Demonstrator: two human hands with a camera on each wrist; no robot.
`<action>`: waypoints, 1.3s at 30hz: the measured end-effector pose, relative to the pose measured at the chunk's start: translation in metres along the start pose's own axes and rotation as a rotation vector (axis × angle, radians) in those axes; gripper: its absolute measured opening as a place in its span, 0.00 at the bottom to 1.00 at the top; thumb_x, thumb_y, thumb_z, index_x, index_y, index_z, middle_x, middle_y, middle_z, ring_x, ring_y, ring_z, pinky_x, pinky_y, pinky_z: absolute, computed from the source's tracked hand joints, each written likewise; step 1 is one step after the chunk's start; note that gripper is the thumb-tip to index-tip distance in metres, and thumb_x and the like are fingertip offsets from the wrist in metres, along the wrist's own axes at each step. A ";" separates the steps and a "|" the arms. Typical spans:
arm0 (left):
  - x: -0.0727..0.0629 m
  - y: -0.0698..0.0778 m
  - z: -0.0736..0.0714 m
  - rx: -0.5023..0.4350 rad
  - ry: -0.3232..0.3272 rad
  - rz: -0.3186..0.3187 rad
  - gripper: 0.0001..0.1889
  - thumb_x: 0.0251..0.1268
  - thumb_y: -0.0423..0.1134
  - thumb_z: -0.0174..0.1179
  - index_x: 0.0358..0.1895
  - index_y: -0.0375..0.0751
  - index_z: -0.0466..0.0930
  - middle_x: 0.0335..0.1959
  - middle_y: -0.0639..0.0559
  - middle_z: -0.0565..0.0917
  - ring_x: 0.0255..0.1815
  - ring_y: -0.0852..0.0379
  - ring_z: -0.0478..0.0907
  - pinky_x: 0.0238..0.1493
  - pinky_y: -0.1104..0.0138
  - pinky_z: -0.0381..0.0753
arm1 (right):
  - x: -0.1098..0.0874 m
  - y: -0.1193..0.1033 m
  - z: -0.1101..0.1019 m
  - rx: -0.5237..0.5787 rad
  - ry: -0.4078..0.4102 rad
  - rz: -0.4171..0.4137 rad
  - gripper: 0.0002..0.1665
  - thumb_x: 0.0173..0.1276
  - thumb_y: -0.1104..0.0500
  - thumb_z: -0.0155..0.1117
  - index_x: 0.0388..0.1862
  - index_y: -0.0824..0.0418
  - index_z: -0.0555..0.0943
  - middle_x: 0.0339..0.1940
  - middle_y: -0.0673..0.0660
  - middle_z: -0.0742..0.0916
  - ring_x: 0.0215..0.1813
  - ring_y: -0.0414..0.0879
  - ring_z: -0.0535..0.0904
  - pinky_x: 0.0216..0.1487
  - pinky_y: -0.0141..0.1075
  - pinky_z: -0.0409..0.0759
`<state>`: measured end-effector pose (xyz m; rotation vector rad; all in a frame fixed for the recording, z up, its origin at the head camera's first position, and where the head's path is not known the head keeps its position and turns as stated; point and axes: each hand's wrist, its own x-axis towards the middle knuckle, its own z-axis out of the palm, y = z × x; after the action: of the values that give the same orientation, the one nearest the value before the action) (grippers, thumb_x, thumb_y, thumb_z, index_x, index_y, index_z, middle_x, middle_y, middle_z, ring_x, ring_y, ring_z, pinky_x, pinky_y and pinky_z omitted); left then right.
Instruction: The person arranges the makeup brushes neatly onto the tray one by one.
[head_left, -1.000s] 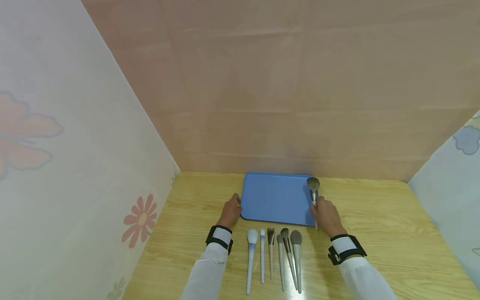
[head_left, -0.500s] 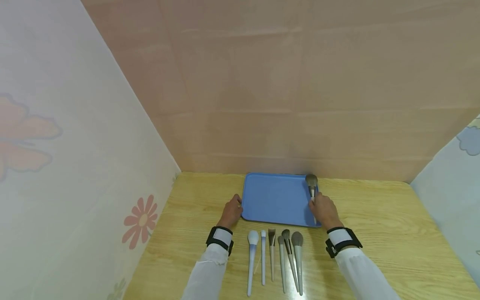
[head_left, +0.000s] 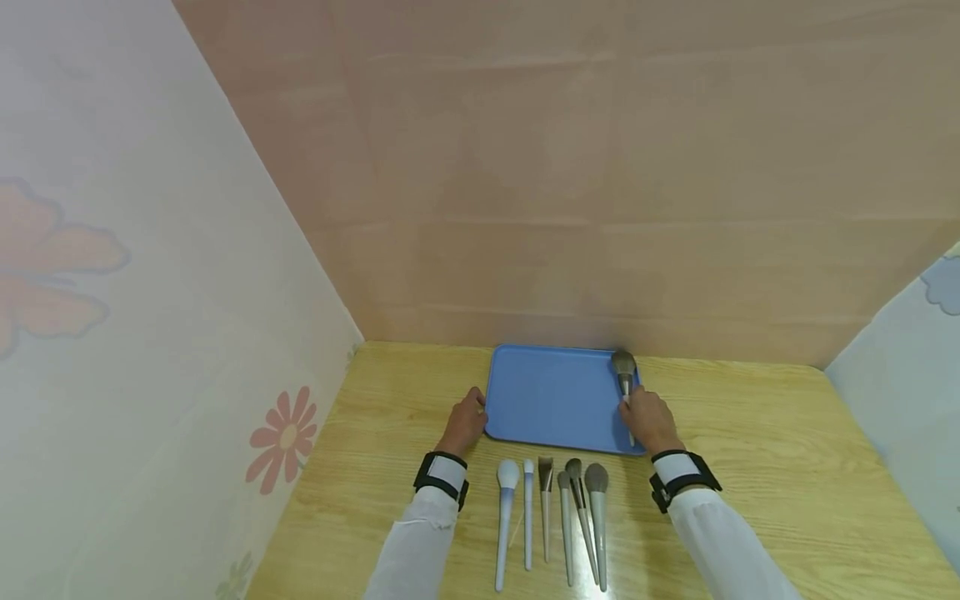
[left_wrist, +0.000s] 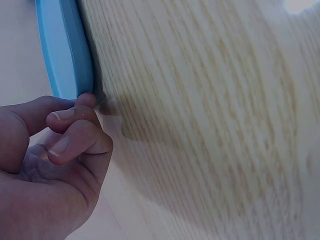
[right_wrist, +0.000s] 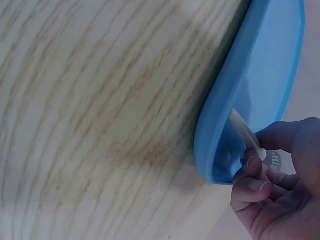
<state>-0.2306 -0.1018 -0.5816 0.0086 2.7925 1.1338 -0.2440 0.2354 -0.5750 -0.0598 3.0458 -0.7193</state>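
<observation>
A blue tray (head_left: 558, 402) lies at the back of the wooden table. My left hand (head_left: 462, 422) pinches its left edge near the front corner; the left wrist view shows thumb and index finger at the tray's rim (left_wrist: 84, 60), other fingers curled. At the tray's right end, my right hand (head_left: 650, 419) grips a makeup brush (head_left: 623, 363) with dark bristles and a pale handle. Its bristles point toward the back wall. In the right wrist view the handle's tip (right_wrist: 239, 124) sticks out past the fingers, over the tray's inside.
Several makeup brushes (head_left: 546, 508) lie in a row in front of the tray, between the forearms, handles toward me. A white brush (head_left: 505, 517) is leftmost. Behind the tray rises a brown-covered wall (head_left: 570, 250); a flowered panel (head_left: 187, 292) borders the left side.
My right hand has brought the brush slightly left and down into the tray's right end. The left hand stays at the tray's left edge, and the row of brushes lies as before.
</observation>
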 end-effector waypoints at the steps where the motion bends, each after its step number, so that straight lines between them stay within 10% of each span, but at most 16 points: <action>1: 0.000 0.000 0.000 -0.002 0.000 -0.001 0.09 0.69 0.26 0.54 0.50 0.34 0.71 0.27 0.47 0.78 0.23 0.56 0.66 0.25 0.68 0.64 | 0.000 0.000 0.000 -0.001 -0.005 0.006 0.13 0.71 0.63 0.55 0.34 0.75 0.72 0.21 0.64 0.79 0.20 0.50 0.75 0.19 0.41 0.72; 39: -0.002 0.005 0.003 -0.013 -0.005 -0.005 0.10 0.69 0.26 0.53 0.51 0.34 0.71 0.28 0.46 0.80 0.22 0.56 0.68 0.24 0.68 0.65 | 0.004 0.005 0.005 -0.043 0.022 -0.005 0.15 0.70 0.62 0.58 0.33 0.76 0.73 0.22 0.69 0.82 0.20 0.53 0.78 0.20 0.47 0.75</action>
<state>-0.2285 -0.0961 -0.5806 0.0032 2.7793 1.1499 -0.2478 0.2379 -0.5815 -0.0601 3.0833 -0.6591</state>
